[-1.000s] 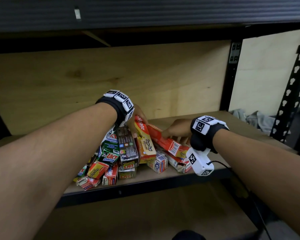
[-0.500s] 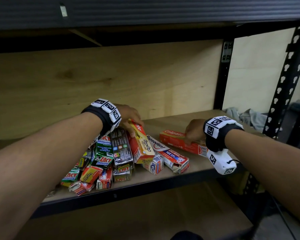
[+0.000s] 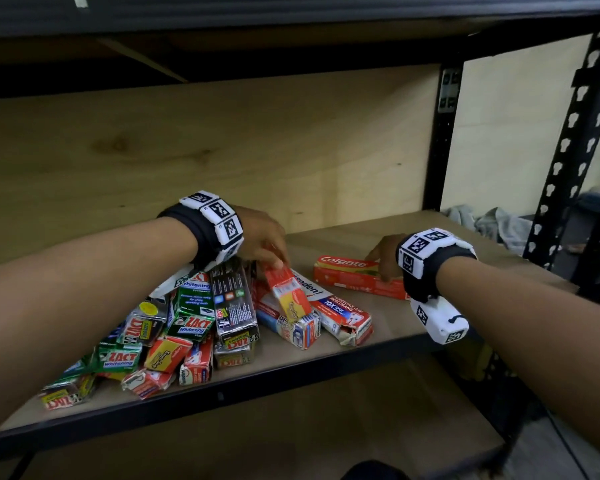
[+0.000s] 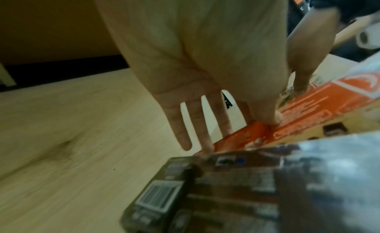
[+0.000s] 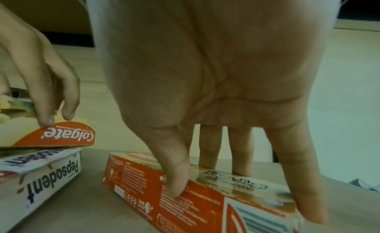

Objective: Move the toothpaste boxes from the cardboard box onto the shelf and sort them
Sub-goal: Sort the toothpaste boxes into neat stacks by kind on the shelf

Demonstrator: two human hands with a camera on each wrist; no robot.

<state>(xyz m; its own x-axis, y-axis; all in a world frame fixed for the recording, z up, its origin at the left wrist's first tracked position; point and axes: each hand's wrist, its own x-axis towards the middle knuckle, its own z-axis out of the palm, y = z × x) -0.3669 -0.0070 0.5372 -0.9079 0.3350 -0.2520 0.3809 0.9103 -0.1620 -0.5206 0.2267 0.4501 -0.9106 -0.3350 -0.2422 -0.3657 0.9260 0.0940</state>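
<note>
Several toothpaste boxes lie in a loose pile (image 3: 194, 323) on the wooden shelf (image 3: 395, 327). My left hand (image 3: 274, 258) pinches the far end of a red and yellow Colgate box (image 3: 286, 292) that slants on top of the pile. In the left wrist view the thumb (image 4: 269, 117) presses that box (image 4: 304, 109) and the fingers reach behind it. My right hand (image 3: 381, 261) holds a long red Colgate box (image 3: 354, 277) that lies flat to the right of the pile. In the right wrist view the thumb (image 5: 176, 184) sits on its front side (image 5: 148, 179).
A white and red Pepsodent box (image 3: 336, 306) lies between the two Colgate boxes. A black box (image 3: 232, 299) leans under my left wrist. Black steel posts (image 3: 444, 133) stand at the right, with crumpled cloth (image 3: 492, 226) beyond. A lower shelf board (image 3: 291, 438) runs beneath.
My right hand has drawn the red Colgate box out of the pile to the right and laid it flat. My left hand has stayed on the red and yellow box, now tilted lower.
</note>
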